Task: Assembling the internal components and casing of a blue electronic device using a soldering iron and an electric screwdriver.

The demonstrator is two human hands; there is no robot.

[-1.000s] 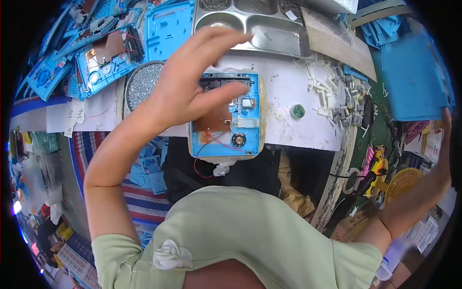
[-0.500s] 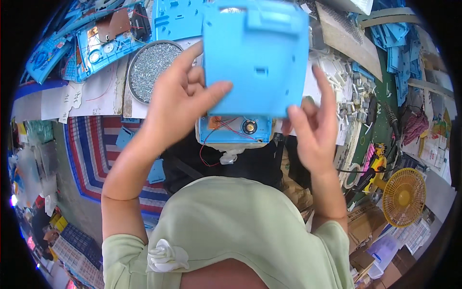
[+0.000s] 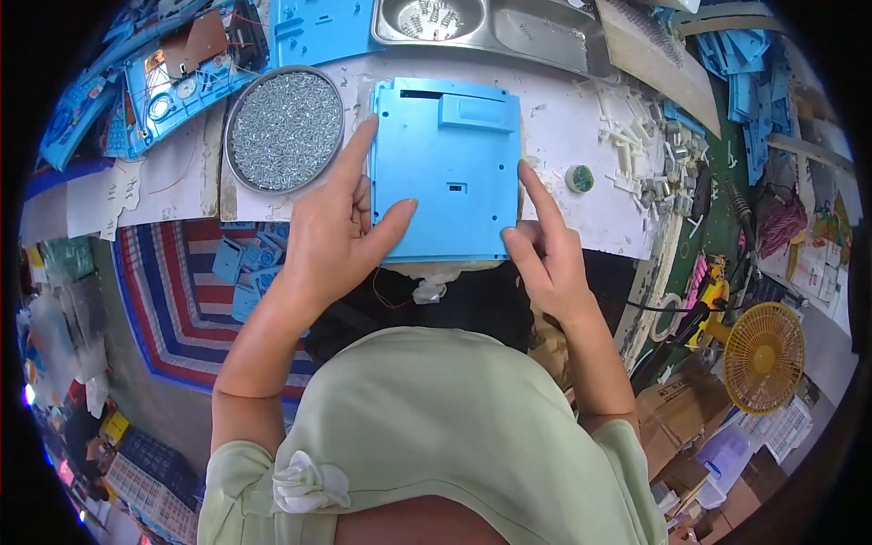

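A square blue plastic cover (image 3: 447, 168) lies flat on the white worktable (image 3: 572, 127), back side up, with a raised tab near its top. My left hand (image 3: 338, 227) grips its left edge, thumb on the lower face and forefinger along the side. At the cover's lower right corner my right hand (image 3: 545, 245) holds it, forefinger stretched up the right edge. A red wire (image 3: 386, 300) and a white scrap hang below the cover's front edge.
A round metal dish of small screws (image 3: 283, 129) sits left of the cover. A steel tray (image 3: 495, 25) lies behind it. Blue plastic parts (image 3: 173, 73) pile at the far left, white small parts (image 3: 636, 145) at the right. A yellow fan (image 3: 761, 356) stands lower right.
The blue cover, held up before the camera half a second ago, now lies down flat on the part with the circuit board. My right hand came in and took its right edge.
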